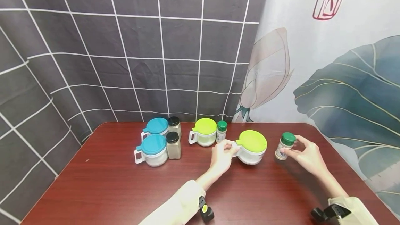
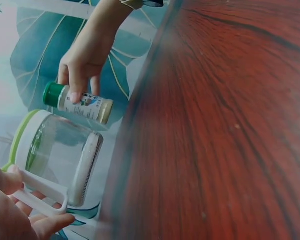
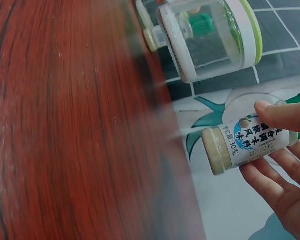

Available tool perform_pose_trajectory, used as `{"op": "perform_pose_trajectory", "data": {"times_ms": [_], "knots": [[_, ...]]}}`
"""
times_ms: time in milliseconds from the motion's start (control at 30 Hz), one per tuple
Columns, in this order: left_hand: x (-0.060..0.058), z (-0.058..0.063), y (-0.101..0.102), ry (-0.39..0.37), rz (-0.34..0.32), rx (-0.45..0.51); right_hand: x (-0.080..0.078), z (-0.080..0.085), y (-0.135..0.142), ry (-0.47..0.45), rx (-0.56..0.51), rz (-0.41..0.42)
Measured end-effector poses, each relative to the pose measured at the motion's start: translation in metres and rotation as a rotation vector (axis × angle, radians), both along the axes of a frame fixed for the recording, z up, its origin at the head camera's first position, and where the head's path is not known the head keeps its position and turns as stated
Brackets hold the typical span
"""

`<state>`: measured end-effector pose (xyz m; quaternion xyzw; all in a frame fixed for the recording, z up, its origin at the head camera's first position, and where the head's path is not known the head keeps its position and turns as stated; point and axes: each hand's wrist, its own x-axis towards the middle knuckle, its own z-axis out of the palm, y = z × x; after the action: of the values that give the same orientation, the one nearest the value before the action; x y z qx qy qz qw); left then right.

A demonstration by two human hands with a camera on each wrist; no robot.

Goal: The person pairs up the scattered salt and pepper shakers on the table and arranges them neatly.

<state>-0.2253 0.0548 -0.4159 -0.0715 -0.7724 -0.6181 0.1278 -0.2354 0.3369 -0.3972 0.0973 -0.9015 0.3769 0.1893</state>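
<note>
My left hand (image 1: 222,156) pinches the white handle (image 2: 45,192) of a clear seasoning jar (image 1: 251,153) with a lime-green lid. In the left wrist view the jar's glass body (image 2: 60,152) looks see-through and bare inside. To its right, my right hand (image 1: 310,156) grips a small spice bottle (image 1: 282,148) with a dark green cap, thumb on one side and fingers on the other. The right wrist view shows the bottle's printed label (image 3: 252,140) and pale powder near its base. Both containers are close over the tabletop.
Behind stand another lime-lidded jar (image 1: 204,133) and a second green-capped bottle (image 1: 221,133). Two blue-lidded jars (image 1: 153,150) and two black-capped bottles (image 1: 173,147) stand together at left. The reddish wooden table (image 1: 109,183) meets a grey tiled-pattern cloth (image 1: 140,72) at the back.
</note>
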Motion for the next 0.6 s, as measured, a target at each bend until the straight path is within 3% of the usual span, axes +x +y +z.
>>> {"op": "perform_pose_trajectory", "data": {"times_ms": [300, 600], "knots": [[0.005, -0.002, -0.014, -0.026, 0.003, 0.026, -0.003, -0.003, -0.015, -0.009, -0.011, 0.031], [0.007, -0.008, -0.031, -0.001, 0.016, 0.031, -0.007, -0.005, -0.03, -0.029, -0.024, 0.066]]}}
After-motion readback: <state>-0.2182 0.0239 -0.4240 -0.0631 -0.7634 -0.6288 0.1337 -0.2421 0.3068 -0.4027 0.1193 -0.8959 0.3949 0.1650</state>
